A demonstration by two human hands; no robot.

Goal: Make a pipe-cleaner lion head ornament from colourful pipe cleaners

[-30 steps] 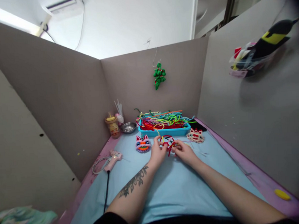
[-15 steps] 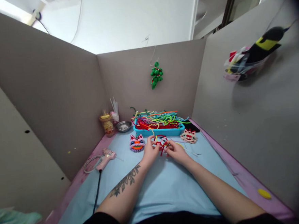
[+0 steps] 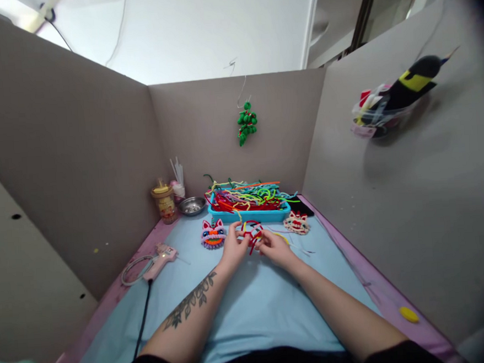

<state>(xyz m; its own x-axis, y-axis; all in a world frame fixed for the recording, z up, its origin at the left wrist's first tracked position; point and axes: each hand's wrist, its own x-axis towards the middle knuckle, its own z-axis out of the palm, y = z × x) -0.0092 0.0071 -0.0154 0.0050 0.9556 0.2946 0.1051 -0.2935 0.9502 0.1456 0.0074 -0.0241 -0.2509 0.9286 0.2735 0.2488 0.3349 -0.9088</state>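
Between my two hands is a red pipe-cleaner piece [image 3: 252, 228] bent into a rounded frame, with white and dark bits in it and loose red ends hanging below. My left hand [image 3: 233, 247] pinches its left side. The fingertips of my right hand [image 3: 274, 248] are closed on its lower right. A purple and orange pipe-cleaner animal face [image 3: 213, 235] lies just left of my left hand. Past my right hand sits a cream and red animal face [image 3: 297, 223]. Thin stems and something yellow lie partly hidden behind my right hand.
A blue tray [image 3: 250, 216] heaped with coloured pipe cleaners stands behind my hands. To the left are a pink glue gun [image 3: 161, 260] with its cord, a metal bowl [image 3: 192, 206] and a lidded cup [image 3: 164, 203]. A yellow disc [image 3: 409, 314] lies at right; grey panels surround the table.
The whole view has shifted slightly, so everything appears further left. Both hands keep hold of the red piece, which looks turned a little.
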